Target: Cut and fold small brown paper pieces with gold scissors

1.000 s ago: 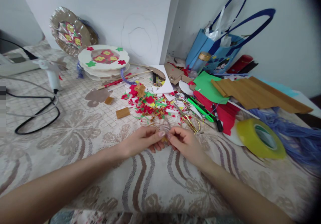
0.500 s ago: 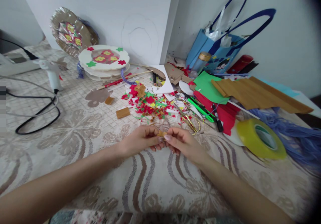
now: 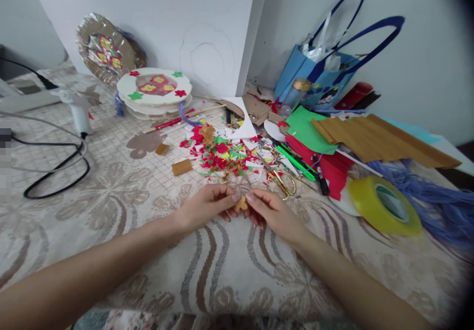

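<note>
A small tan paper flower (image 3: 241,203) is pinched between my two hands near the table's front. My left hand (image 3: 217,201) grips its left side with thumb and fingers closed. On the opposite side, my right hand (image 3: 268,209) pinches the flower's edge. Just beyond my fingers, gold-handled scissors (image 3: 282,184) lie beside a heap of coloured paper scraps (image 3: 225,157). Two folded brown paper pieces, the larger one (image 3: 181,167) and a smaller one (image 3: 162,149), rest on the tablecloth to the left of the heap.
White decorated discs (image 3: 153,91) are stacked at the back left, near a hot glue gun (image 3: 76,110) with cables. On the right are a tape roll (image 3: 385,204), blue yarn (image 3: 433,197), green paper (image 3: 311,130) and brown crepe paper (image 3: 385,140). A blue bag (image 3: 318,78) stands behind.
My thumbs have moved apart and lifted, so the tan paper flower shows more of its petals. Both hands stay in nearly the same place.
</note>
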{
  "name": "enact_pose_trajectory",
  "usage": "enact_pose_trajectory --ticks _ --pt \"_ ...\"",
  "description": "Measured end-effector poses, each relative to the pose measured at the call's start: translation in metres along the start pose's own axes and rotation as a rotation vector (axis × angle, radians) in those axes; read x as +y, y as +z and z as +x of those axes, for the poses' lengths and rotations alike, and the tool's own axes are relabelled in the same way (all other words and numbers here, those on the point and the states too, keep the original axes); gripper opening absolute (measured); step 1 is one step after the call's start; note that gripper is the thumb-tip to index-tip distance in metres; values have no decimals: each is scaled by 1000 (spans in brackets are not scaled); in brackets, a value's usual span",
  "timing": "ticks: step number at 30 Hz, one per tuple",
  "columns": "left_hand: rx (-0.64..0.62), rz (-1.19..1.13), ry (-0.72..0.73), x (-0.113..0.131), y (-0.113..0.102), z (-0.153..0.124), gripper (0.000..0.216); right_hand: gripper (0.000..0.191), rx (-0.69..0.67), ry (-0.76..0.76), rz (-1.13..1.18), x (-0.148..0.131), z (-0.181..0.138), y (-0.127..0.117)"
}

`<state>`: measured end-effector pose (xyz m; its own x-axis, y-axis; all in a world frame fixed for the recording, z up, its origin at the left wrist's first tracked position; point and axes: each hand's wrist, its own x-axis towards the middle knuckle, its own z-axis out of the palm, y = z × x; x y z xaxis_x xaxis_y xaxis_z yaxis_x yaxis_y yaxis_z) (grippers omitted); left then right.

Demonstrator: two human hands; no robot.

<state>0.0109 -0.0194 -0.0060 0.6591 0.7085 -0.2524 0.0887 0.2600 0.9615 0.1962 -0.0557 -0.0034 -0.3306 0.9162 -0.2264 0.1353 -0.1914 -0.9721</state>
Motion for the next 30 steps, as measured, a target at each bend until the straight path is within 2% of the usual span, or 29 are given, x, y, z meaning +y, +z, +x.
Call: enact_pose_trajectory --ticks 2,7,13,21,25,30 --pt "12 -11 1 0 0 0 30 39 9 5 44 -1 0 0" --pt "52 -34 -31 2 3 -1 32 24 -16 14 27 1 0 -1" --pt "107 -152 -79 1 4 1 38 21 5 3 9 3 1 -3" --pt "21 -4 -29 -3 -1 0 31 31 32 -3 29 3 3 0" --pt "-9 17 -42 -5 -1 1 31 20 26 2 1 4 4 -1" --pt "53 -21 -63 -4 1 2 37 16 70 6 34 4 7 -2"
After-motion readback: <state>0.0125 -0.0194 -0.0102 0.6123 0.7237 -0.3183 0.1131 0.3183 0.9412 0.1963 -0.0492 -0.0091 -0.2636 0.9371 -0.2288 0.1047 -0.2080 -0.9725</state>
